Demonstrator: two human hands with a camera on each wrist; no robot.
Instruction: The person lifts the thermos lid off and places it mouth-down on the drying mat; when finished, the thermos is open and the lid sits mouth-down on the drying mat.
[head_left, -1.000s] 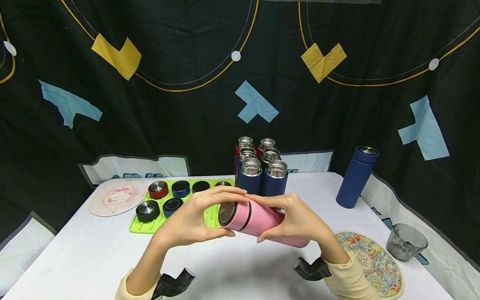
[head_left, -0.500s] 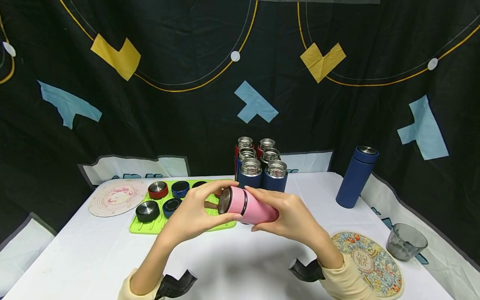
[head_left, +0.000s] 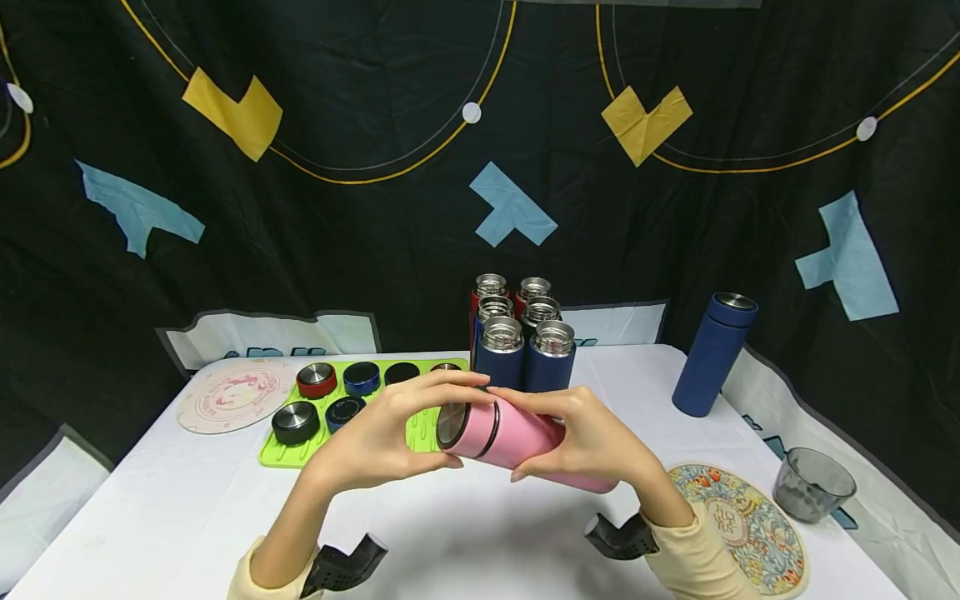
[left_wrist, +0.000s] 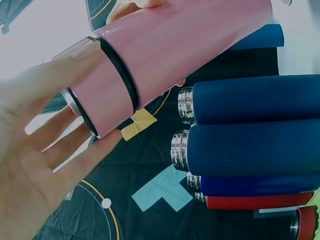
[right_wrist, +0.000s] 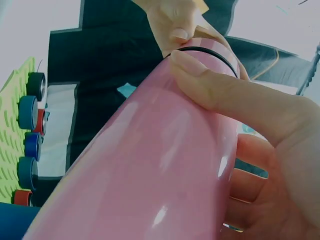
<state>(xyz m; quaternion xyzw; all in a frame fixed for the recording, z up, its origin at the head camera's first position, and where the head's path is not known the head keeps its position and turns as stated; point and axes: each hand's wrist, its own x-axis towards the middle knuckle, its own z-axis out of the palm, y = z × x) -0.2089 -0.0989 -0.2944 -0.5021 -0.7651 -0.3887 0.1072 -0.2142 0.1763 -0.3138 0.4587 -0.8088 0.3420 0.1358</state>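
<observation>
A pink thermos [head_left: 528,442] is held up over the table, tilted, its lid end to the left and its base lower to the right. My left hand [head_left: 378,437] grips its pink lid [left_wrist: 107,100], thumb on one side and fingers on the other. The lid has a steel top and sits against the body, with a black ring at the seam. Around the body, just below that ring, curl the fingers of my right hand [head_left: 592,437]. In the right wrist view its thumb [right_wrist: 195,82] lies along the pink wall near the ring.
Behind the hands several lidless thermoses [head_left: 500,362] stand grouped. Loose lids [head_left: 296,422] sit on a green mat [head_left: 281,454] to the left, beside a round pink-printed mat [head_left: 236,396]. To the right are a capped blue thermos [head_left: 708,358], a patterned round mat [head_left: 772,550] and a grey glass cup [head_left: 813,483].
Half a second ago the thermos pointed more away from the head camera and its lid sat higher. Now the base has swung back down and right. Both hands keep their hold.
</observation>
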